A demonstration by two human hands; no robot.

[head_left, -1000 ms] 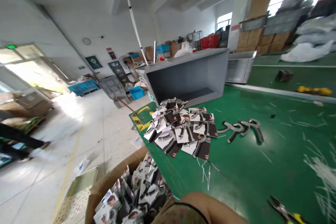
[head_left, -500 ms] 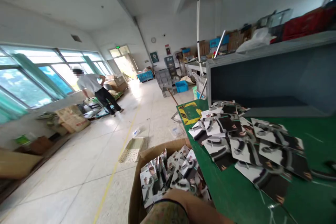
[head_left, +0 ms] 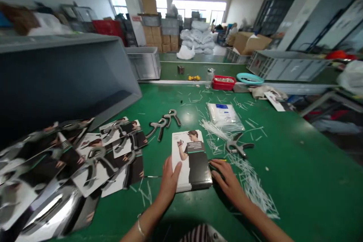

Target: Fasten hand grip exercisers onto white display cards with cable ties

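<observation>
A stack of printed cards [head_left: 195, 164] lies on the green table [head_left: 300, 174] in front of me. My left hand [head_left: 171, 177] grips its left edge, thumb on top. At the right edge is my right hand [head_left: 227, 181], its fingers curled over a dark item with a yellow part, mostly hidden. Behind the stack are grey-and-black hand grips [head_left: 160, 124]; another grip [head_left: 237, 145] lies to the right among white plastic strips [head_left: 255, 185]. Many cards with grips attached [head_left: 96, 164] are heaped at the left.
A large grey bin [head_left: 68, 79] lies on its side at the left. Beyond the strips lies a clear bag [head_left: 224, 116]. Farther back are a jar [head_left: 210, 78], a red tray [head_left: 224, 83], a blue dish [head_left: 250, 79] and a grey crate [head_left: 289, 66].
The view has swung from the aisle, another person and a carton of carded grips to the tabletop. Earlier only a forearm showed over the carton; both hands are now at the card stack.
</observation>
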